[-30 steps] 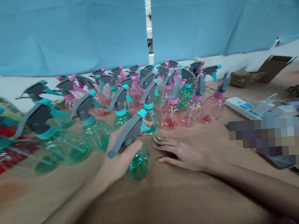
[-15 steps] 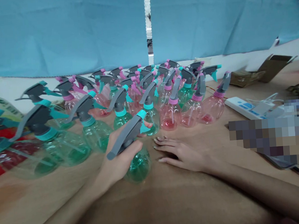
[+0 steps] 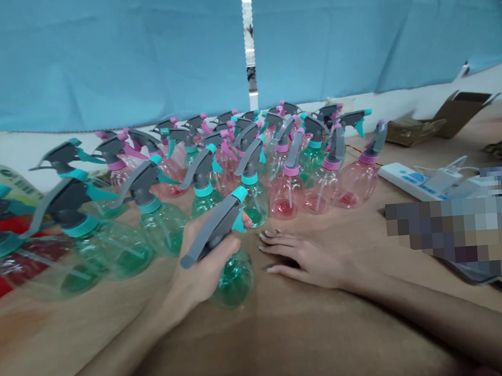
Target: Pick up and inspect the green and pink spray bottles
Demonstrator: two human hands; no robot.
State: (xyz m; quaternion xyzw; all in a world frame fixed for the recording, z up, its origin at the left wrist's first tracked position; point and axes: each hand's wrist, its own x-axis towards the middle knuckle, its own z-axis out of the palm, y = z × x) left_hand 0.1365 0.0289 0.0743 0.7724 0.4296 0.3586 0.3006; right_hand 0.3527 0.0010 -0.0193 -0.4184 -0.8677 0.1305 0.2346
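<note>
My left hand [image 3: 200, 266] is wrapped round the neck of a green spray bottle [image 3: 237, 280], which has a grey trigger head and a turquoise nozzle. The nozzle points up and to the right, away from me. To the right of that bottle, my right hand [image 3: 303, 259] lies on the table, palm down, with its fingers stretched out and holding nothing. Just beyond my hands stand another green spray bottle [image 3: 258, 204] and a pink spray bottle [image 3: 284, 200]. Part of the held bottle's neck is hidden by my left fingers.
Several more green and pink spray bottles [image 3: 126, 251] crowd the back and left of the table [image 3: 253, 348]. A white power strip [image 3: 405, 180] with plugs lies at the right, near an open cardboard box [image 3: 461, 113]. A blue cloth [image 3: 138, 52] hangs behind.
The held spray bottle's nozzle has shifted very slightly to the right. Both hands otherwise stay in the same place.
</note>
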